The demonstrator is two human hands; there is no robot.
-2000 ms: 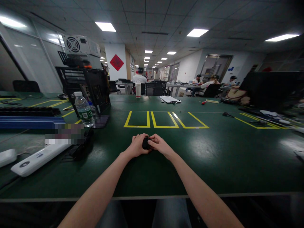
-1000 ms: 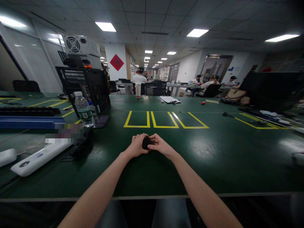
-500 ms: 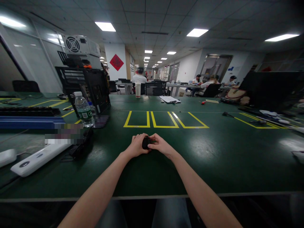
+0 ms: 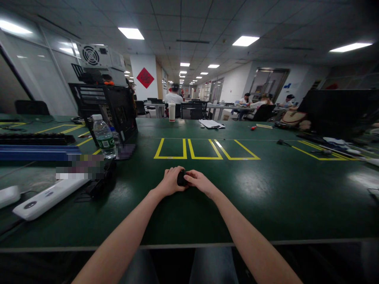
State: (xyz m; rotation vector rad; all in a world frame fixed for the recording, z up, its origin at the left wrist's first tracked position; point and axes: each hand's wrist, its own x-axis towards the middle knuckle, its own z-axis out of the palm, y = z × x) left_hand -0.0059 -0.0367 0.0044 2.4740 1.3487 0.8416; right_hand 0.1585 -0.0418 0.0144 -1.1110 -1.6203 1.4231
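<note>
A small dark, rounded object [image 4: 181, 178] is held between my hands, low over the green table [image 4: 189, 213]. My left hand [image 4: 171, 181] wraps round its left side, with the thumb along the near edge. From the right, my right hand [image 4: 197, 181] pinches the object's right side with thumb and fingertips. The fingers cover much of it, so its exact kind cannot be made out. Beyond the hands, yellow tape outlines [image 4: 205, 158] mark the tabletop.
On the left stand a water bottle [image 4: 104, 138], an open computer case [image 4: 103, 106] and a white power strip [image 4: 53, 197]. Toward the back are a white cup [image 4: 172, 112] and a clipboard with papers [image 4: 211, 124]. A black monitor [image 4: 343, 112] stands at right.
The fingers of my right hand have shifted slightly on the dark object. My left hand and the object stay in about the same place.
</note>
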